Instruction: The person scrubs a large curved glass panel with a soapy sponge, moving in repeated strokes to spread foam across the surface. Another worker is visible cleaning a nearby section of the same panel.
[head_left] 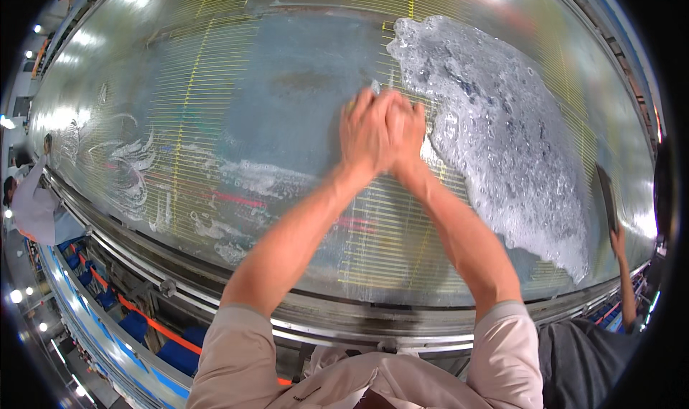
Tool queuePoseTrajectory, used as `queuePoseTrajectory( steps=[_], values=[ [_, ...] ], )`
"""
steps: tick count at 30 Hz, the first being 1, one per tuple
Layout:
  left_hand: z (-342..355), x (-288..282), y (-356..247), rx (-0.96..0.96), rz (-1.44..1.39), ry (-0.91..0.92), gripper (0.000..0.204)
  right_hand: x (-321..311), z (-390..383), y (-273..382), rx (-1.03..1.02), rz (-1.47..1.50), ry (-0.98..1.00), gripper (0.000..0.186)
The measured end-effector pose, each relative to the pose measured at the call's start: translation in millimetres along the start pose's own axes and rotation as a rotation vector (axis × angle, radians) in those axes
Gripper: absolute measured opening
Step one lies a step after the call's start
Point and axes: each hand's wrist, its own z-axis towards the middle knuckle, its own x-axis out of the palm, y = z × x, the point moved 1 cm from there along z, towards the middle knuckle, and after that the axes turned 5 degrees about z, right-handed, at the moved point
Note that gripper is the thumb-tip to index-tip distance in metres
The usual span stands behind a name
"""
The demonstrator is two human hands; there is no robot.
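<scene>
My left hand (363,138) and my right hand (407,130) are pressed side by side, thumbs touching, low over a wide, wet grey-green table surface (287,129) marked with yellow ruled lines. The fingers of both are curled down. Whatever lies under them is hidden, though a small whitish bit (375,86) shows just past the fingertips. Close to the right of my right hand spreads a large patch of foamy suds (509,136). Thinner streaks of foam (265,178) lie to the left, across faint pink marks.
A metal rail (301,328) runs along the near edge, in front of my body. At the right, another person's hand (618,242) holds a long dark flat blade (607,197) on the surface. A second person (36,201) leans over the far left end.
</scene>
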Motion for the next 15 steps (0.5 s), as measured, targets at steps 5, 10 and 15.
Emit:
queuePoseTrajectory(
  steps=[5,10,15],
  values=[
    [105.5,21.6,34.8,-0.031,-0.058,0.07,0.03,25.3,89.5,-40.7,0.002,-0.1,-0.01,0.024],
    [86.5,15.0,28.3,0.0,0.039,0.057,0.026,16.4,83.8,-24.4,-0.014,-0.133,-0.052,0.019],
    [-39.2,-23.1,9.8,0.093,0.008,0.045,0.027,0.7,-31.2,43.7,-0.062,-0.059,-0.099,0.016]
  ],
)
